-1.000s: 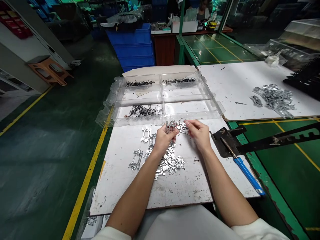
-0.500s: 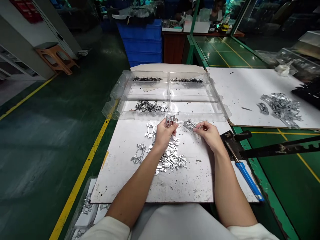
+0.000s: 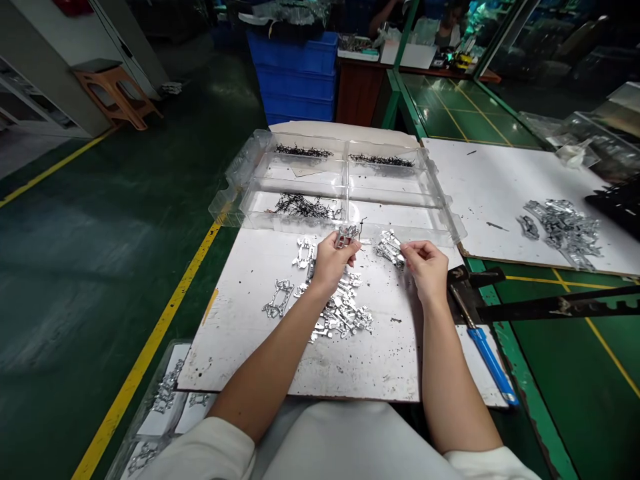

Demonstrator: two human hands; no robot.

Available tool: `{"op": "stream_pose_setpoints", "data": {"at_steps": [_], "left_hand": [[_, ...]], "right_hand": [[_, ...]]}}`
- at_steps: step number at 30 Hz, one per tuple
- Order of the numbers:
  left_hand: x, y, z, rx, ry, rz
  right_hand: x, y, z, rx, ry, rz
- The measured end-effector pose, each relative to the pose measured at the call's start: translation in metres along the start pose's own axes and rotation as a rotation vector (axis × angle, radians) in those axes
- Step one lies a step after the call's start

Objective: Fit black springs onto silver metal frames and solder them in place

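My left hand is closed on a small silver metal bracket, held above the white board. A thin black bent wire stands up at its fingertips; whether it is fixed to the bracket I cannot tell. To the right, my right hand pinches the edge of another silver metal bracket with an open middle. Beneath and beside my left forearm lies a heap of similar silver brackets, with a few single ones to its left.
A clear compartment tray with black wires stands at the board's back. A blue-handled tool and a dark metal bar are at the right. More metal parts lie on the right-hand board. Blue crates stand behind.
The bracket in my right hand has turned to show its broad face, and the right hand has shifted slightly right. My left hand keeps its bracket. The view has tilted a little.
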State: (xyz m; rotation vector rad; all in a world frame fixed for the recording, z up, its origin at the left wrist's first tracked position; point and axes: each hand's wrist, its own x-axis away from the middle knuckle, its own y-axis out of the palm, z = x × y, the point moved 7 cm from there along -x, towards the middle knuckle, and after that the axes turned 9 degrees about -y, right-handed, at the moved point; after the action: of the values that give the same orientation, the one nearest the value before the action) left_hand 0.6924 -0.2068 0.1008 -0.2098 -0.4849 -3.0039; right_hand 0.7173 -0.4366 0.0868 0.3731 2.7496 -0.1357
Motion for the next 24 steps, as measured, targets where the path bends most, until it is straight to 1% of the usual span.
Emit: {"op": "stream_pose_setpoints", "data": {"at_steps": [2,4,5,7,8,10,11,13,15,17,19,24], "left_hand": [[0.000,0.001,0.000,-0.007,-0.003,-0.014],[0.001,0.003,-0.002,-0.023,-0.022,-0.034],[0.002,0.005,-0.003,-0.035,-0.035,-0.048],[0.004,0.009,-0.004,-0.060,-0.057,-0.083],[0.005,0.010,-0.004,-0.069,-0.065,-0.100],[0.007,0.014,-0.004,-0.075,-0.070,-0.122],[0.008,0.015,-0.003,-0.073,-0.072,-0.126],[0.009,0.016,-0.003,-0.068,-0.074,-0.125],[0.008,0.018,-0.003,-0.061,-0.066,-0.123],[0.008,0.019,-0.003,-0.057,-0.052,-0.129],[0.007,0.020,-0.004,-0.067,-0.043,-0.140],[0.007,0.024,-0.008,-0.114,-0.071,-0.187]], "right_hand": [[0.002,0.005,0.003,0.161,0.010,-0.094],[0.002,0.007,0.001,0.347,-0.029,-0.153],[0.002,0.006,-0.002,0.422,-0.071,-0.151],[0.002,0.003,-0.012,0.477,-0.168,-0.084],[0.002,0.001,-0.018,0.447,-0.210,-0.038],[0.005,0.002,-0.027,0.283,-0.236,0.020],[0.007,0.005,-0.028,0.169,-0.215,0.012],[0.012,0.018,-0.029,-0.040,-0.128,-0.063],[0.018,0.031,-0.028,-0.159,-0.052,-0.146],[0.023,0.041,-0.030,-0.196,-0.037,-0.197],[0.026,0.047,-0.030,-0.197,-0.041,-0.222],[0.027,0.051,-0.029,-0.223,-0.020,-0.240]]}}
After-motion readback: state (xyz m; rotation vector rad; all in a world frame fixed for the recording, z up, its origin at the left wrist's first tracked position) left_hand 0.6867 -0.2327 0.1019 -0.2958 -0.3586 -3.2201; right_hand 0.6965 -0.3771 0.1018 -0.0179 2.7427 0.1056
